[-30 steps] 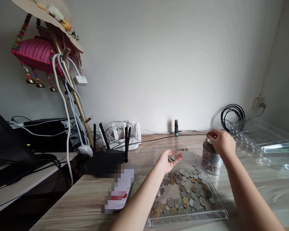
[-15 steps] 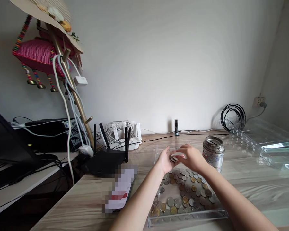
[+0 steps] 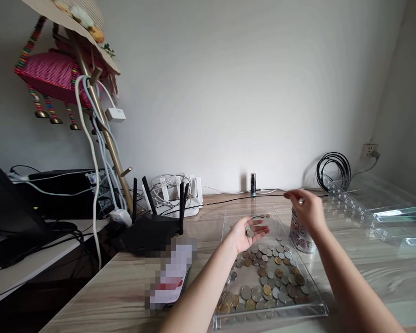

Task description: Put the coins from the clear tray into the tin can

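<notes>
My left hand [image 3: 247, 232] is held palm up over the far part of a clear tray [image 3: 319, 305], with a few coins [image 3: 249, 232] resting in the cupped palm. My right hand [image 3: 307, 208] is raised over a patterned tin money box [image 3: 300, 236] that stands just right of the tray. Its fingers are pinched on a small coin [image 3: 300, 201]. Several silver and gold coins [image 3: 268, 280] lie spread across the tray floor.
A black router [image 3: 149, 226] and a white cable tangle stand left of the tray. A blurred flat object [image 3: 169, 273] lies near the front. Clear acrylic trays [image 3: 374, 203] and a black cable coil [image 3: 333, 169] are at the right. A hat stand leans at the left.
My right hand went from the tin to my left palm, pinched a coin there, and has swung back above the tin. My left hand stayed palm up.
</notes>
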Demonstrator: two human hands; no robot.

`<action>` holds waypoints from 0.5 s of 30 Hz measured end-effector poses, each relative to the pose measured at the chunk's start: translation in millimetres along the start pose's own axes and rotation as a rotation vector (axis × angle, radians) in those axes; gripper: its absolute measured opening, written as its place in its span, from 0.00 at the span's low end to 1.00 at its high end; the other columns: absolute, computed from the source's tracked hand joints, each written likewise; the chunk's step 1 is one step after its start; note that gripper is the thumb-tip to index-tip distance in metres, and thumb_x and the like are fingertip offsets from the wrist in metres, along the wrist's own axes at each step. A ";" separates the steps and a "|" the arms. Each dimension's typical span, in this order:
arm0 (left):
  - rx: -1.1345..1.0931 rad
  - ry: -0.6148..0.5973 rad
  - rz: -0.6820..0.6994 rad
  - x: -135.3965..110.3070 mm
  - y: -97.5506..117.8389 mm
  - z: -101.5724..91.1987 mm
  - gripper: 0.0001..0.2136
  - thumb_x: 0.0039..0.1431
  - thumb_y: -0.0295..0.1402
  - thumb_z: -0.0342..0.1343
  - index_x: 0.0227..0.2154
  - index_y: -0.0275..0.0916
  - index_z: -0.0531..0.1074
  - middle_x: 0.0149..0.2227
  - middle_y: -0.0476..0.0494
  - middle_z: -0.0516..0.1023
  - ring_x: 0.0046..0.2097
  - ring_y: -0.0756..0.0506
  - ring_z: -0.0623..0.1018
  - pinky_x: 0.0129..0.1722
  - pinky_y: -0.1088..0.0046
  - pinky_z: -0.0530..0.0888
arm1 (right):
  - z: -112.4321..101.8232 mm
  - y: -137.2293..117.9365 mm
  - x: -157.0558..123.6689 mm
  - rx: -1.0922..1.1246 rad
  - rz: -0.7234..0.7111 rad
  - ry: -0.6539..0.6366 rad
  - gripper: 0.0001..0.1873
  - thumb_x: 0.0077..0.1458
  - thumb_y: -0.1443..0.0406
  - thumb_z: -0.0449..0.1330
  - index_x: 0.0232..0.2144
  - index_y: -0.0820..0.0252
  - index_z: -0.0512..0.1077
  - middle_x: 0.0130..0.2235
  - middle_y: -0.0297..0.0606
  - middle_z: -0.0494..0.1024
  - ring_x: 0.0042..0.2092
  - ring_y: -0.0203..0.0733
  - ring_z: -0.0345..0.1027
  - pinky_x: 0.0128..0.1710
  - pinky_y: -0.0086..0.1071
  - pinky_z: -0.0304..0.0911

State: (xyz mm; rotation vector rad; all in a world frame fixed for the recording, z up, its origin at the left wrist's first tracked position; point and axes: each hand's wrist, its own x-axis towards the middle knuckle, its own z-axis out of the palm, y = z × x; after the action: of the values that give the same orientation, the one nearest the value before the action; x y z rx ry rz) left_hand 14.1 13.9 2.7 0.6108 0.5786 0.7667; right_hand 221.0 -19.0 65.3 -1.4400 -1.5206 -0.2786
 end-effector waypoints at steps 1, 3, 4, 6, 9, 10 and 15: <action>0.009 0.005 0.003 0.1 0.1 0.2 0.16 0.56 0.34 0.42 0.38 0.24 0.65 0.37 0.27 0.72 0.42 0.40 0.73 0.38 0.69 0.71 | -7.2 9.6 4.4 -0.071 0.066 0.039 0.14 0.48 0.57 0.49 0.30 0.54 0.72 0.30 0.34 0.74 0.30 0.36 0.64 0.28 0.27 0.55; 0.028 0.022 0.015 0.8 0.1 0.5 0.15 0.56 0.33 0.42 0.39 0.24 0.65 0.38 0.27 0.72 0.43 0.40 0.72 0.38 0.69 0.72 | -19.1 28.4 11.2 -0.232 0.196 0.034 0.14 0.46 0.56 0.50 0.29 0.53 0.73 0.28 0.35 0.74 0.29 0.39 0.63 0.25 0.29 0.53; 0.036 0.032 0.022 1.2 0.1 0.6 0.15 0.55 0.32 0.43 0.39 0.24 0.65 0.38 0.27 0.72 0.42 0.40 0.73 0.38 0.70 0.72 | -23.4 36.5 13.4 -0.293 0.250 -0.001 0.14 0.45 0.55 0.51 0.29 0.52 0.73 0.28 0.35 0.74 0.29 0.40 0.63 0.25 0.29 0.52; 0.052 0.052 0.032 1.9 0.0 0.8 0.14 0.55 0.32 0.43 0.39 0.24 0.65 0.38 0.27 0.72 0.41 0.41 0.73 0.37 0.70 0.72 | -27.7 48.0 15.6 -0.347 0.306 -0.095 0.14 0.43 0.55 0.51 0.28 0.51 0.73 0.28 0.35 0.74 0.29 0.41 0.63 0.24 0.29 0.52; 0.071 0.075 0.045 2.5 0.0 0.3 0.13 0.55 0.31 0.43 0.38 0.26 0.65 0.37 0.28 0.73 0.40 0.42 0.74 0.36 0.70 0.73 | -26.1 52.0 14.8 -0.351 0.308 -0.191 0.14 0.41 0.55 0.53 0.27 0.52 0.74 0.28 0.37 0.74 0.29 0.40 0.64 0.23 0.29 0.52; 0.079 0.078 0.051 2.6 0.0 0.1 0.12 0.55 0.31 0.43 0.37 0.26 0.65 0.37 0.28 0.73 0.40 0.42 0.74 0.36 0.70 0.73 | -24.5 50.8 14.2 -0.355 0.308 -0.213 0.14 0.40 0.55 0.53 0.26 0.53 0.74 0.28 0.37 0.74 0.29 0.40 0.64 0.23 0.28 0.52; 0.113 0.098 0.074 2.4 0.4 0.2 0.12 0.54 0.30 0.44 0.37 0.27 0.66 0.38 0.29 0.73 0.39 0.42 0.74 0.36 0.70 0.73 | -20.0 41.9 12.7 -0.378 0.358 -0.248 0.13 0.40 0.55 0.54 0.25 0.51 0.74 0.28 0.37 0.74 0.29 0.40 0.64 0.23 0.29 0.53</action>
State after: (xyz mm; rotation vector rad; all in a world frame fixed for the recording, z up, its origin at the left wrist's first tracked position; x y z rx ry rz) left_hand 15.4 15.9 2.5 0.7050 0.6958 0.8411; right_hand 269.0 -14.2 66.2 -2.0791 -1.4163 -0.1791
